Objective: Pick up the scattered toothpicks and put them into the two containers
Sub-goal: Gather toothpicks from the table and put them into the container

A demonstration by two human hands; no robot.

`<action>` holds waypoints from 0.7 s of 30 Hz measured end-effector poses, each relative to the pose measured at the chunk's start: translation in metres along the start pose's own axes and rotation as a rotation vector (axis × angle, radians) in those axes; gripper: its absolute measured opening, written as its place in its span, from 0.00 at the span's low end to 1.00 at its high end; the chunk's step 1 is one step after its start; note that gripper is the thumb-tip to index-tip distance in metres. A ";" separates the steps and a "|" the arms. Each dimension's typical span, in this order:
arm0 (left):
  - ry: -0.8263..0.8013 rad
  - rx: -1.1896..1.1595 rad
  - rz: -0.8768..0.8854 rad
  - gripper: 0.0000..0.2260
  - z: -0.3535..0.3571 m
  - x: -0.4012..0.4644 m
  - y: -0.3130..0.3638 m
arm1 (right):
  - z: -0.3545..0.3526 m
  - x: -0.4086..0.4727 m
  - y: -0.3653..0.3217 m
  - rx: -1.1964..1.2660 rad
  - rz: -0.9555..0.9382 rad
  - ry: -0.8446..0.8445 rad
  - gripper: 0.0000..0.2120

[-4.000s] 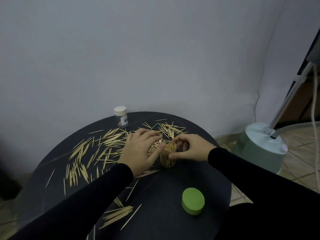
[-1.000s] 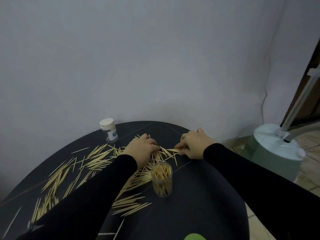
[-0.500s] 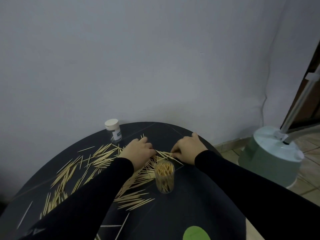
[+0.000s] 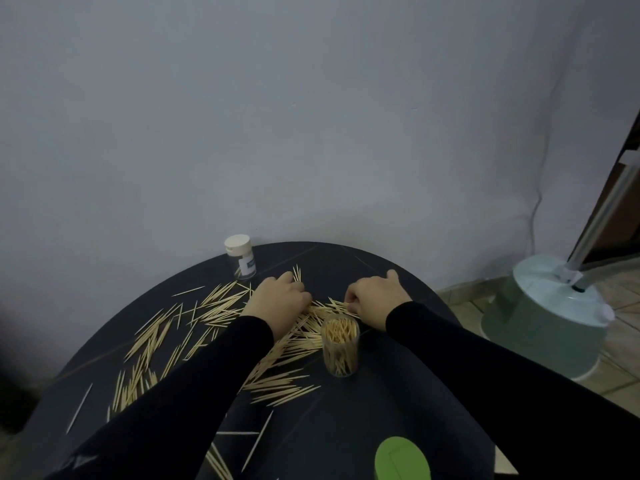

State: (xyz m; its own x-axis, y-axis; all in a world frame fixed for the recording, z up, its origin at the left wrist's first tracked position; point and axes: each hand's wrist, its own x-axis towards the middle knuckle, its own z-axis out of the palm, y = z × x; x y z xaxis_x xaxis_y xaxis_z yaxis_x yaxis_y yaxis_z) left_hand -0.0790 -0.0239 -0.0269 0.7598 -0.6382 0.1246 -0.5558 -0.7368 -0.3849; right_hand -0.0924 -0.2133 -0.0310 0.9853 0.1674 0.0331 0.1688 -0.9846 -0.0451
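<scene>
This looks like a room in a home. A small round black counter [image 4: 398, 282] stands close against a plain pale wall [image 4: 311, 116]. The floor [image 4: 616, 375] beside it has brown tiles. A pale green fan base [image 4: 547, 313] sits on that floor with a shiny pole [image 4: 602, 216] going up, and a thin cord [image 4: 535, 209] hangs down the wall.

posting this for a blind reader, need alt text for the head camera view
Two hands, left hand and right hand, gather scattered toothpicks on a dark round table. A clear container full of toothpicks stands near them; a white-capped jar sits at the far edge.
</scene>
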 end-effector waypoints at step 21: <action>0.289 -0.472 -0.301 0.08 -0.009 -0.057 0.001 | -0.029 -0.037 -0.013 0.342 0.068 0.129 0.04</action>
State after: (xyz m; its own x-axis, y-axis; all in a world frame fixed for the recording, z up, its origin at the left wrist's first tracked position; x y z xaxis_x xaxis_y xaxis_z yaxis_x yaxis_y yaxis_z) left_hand -0.1260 0.0101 -0.0266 0.8206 -0.3738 0.4322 -0.4712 -0.8705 0.1418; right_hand -0.1317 -0.2076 -0.0029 0.9870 0.0726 0.1434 0.1228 -0.9161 -0.3817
